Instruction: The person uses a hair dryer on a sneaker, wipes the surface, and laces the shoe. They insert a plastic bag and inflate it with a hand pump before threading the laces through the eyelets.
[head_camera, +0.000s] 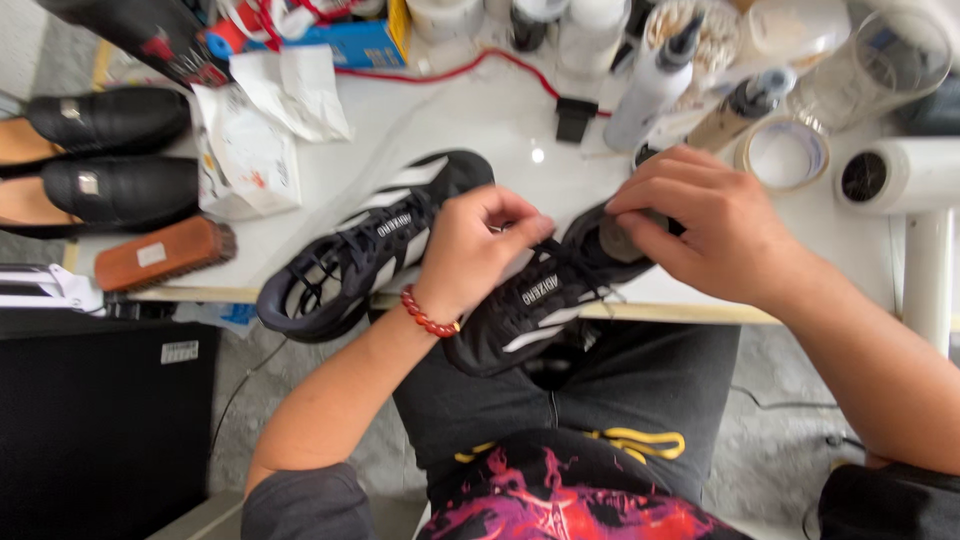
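The held sneaker (530, 300), black with white stripes, projects past the near table edge (690, 312) above the person's lap; its toe rests on the white table, its heel hangs free. The left hand (470, 250), with a red bead bracelet (428, 318) at the wrist, is closed in a pinch at the laces; the right hand (705, 225) is curled over the toe, fingers pressing a small grey pad (618, 240) against it. A second sneaker (360, 250) lies just beside, its heel also overhanging the edge; open tabletop remains between it and the crumpled paper (250, 150). Farther left: a wooden brush (160, 255); two glossy black loafers (110, 155). The far edge is crowded; spray bottles (655, 85), a tape roll (785, 155) and a paper towel roll (900, 175) stand close together.
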